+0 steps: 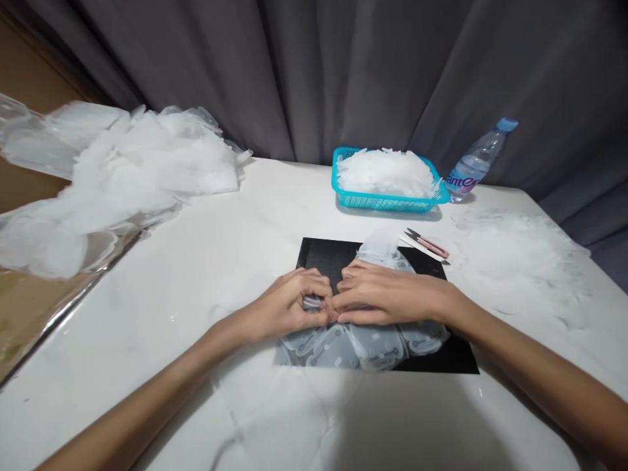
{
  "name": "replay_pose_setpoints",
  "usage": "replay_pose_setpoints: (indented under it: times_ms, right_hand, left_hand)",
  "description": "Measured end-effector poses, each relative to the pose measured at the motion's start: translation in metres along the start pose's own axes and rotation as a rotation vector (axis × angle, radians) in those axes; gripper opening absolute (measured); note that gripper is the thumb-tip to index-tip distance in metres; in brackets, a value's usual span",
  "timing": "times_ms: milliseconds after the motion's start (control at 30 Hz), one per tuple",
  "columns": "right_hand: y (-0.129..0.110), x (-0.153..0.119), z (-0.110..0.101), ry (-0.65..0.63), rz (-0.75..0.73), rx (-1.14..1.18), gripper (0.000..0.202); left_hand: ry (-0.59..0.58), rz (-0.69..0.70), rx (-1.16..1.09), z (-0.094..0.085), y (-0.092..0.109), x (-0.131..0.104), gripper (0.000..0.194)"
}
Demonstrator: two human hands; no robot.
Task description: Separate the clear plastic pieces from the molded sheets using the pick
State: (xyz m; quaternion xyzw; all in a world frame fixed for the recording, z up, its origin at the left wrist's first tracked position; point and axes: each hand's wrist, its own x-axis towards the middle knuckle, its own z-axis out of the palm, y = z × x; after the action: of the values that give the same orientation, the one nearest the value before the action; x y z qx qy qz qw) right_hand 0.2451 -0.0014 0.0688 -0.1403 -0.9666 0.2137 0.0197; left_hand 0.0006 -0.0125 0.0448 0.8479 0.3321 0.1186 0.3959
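Note:
A translucent, whitish sheet of soft moulded pieces (377,347) lies over a black mat (461,360) in front of me. My left hand (299,301) is closed at the sheet's left part, thumb and curled fingers pinched on its edge. My right hand (377,292) rests on the sheet with fingers bent and pressed together, its fingertips meeting those of my left hand. The spot where the fingertips meet is mostly hidden. Another flap of the sheet sticks up beyond my right hand. Pink-handled thread snips (426,244) lie at the mat's far right corner.
A turquoise basket (387,201) heaped with white translucent pieces stands at the back, beside a water bottle (473,163). At left is a big pile of whitish translucent sheets (157,157). Thin clear scraps (520,261) spread at right. A grey curtain (314,72) hangs behind the table.

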Motion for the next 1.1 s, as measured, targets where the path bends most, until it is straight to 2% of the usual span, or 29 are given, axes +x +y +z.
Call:
replay_pose_setpoints:
  times_ms: [200,333,500,667,800,867,1000,1100]
  right_hand:
    - [0.000,-0.003,-0.001,-0.050,-0.052,0.001,0.024]
    - [-0.004,-0.005,-0.004,-0.065,-0.046,-0.003,0.025]
    - [-0.003,-0.012,-0.007,-0.084,-0.039,0.016,0.023]
    - [-0.001,-0.016,-0.009,-0.023,0.044,0.037,0.024]
    - [-0.002,-0.015,-0.008,-0.008,0.031,-0.007,0.021]
    - [-0.004,-0.015,-0.007,-0.003,0.010,-0.045,0.022]
    - [-0.008,-0.013,-0.006,0.008,0.045,-0.029,0.021]
    - [-0.008,-0.012,-0.005,-0.033,0.053,0.039,0.027]
  left_hand:
    - [-0.073,0.011,-0.053,-0.001,0.007,0.005,0.013]
    - [-0.095,0.010,-0.082,-0.003,0.004,0.005,0.013]
    - [-0.069,0.005,-0.061,-0.004,-0.004,0.003,0.014]
    - [-0.048,0.013,0.123,-0.002,0.011,0.001,0.004]
    - [0.013,-0.008,0.167,0.002,0.023,-0.003,0.027]
    - [0.018,0.011,0.172,0.004,0.022,-0.003,0.032]
    - [0.013,0.058,0.154,0.010,0.019,-0.002,0.021]
    - [-0.009,0.051,0.105,0.011,0.020,0.000,0.018]
